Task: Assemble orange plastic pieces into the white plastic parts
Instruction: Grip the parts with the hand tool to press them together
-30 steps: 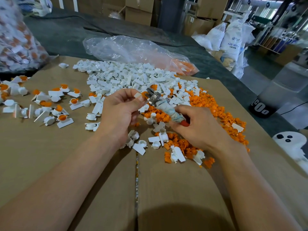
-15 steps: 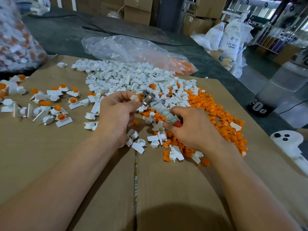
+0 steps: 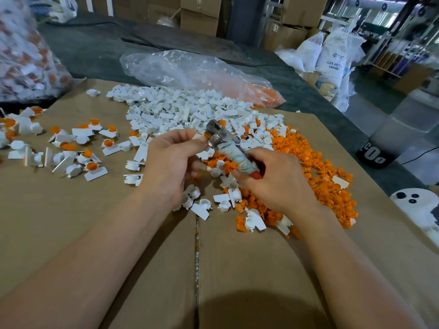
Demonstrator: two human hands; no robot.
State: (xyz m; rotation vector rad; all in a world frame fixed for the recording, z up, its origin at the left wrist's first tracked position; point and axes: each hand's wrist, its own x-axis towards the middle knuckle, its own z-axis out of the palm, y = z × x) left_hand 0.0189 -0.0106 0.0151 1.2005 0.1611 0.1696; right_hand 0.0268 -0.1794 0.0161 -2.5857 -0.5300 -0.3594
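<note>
My right hand (image 3: 275,184) grips a cloth-wrapped tool (image 3: 231,154) with a metal head (image 3: 215,134). My left hand (image 3: 173,160) pinches a small white part with an orange piece (image 3: 202,137) right against that metal head; most of the part is hidden by my fingers. A heap of loose white parts (image 3: 190,108) lies beyond my hands. A heap of loose orange pieces (image 3: 316,172) spreads to the right. Finished white parts with orange inserts (image 3: 78,148) lie scattered at the left.
All this lies on flattened brown cardboard (image 3: 118,245) with a seam down the middle. A clear plastic bag (image 3: 190,70) lies behind the heaps. A filled bag (image 3: 21,55) stands at the far left. A white container (image 3: 420,210) sits at the right edge.
Both hands have stayed together with the tool against the part; the tool head has tipped slightly upward. The view has shifted a little.
</note>
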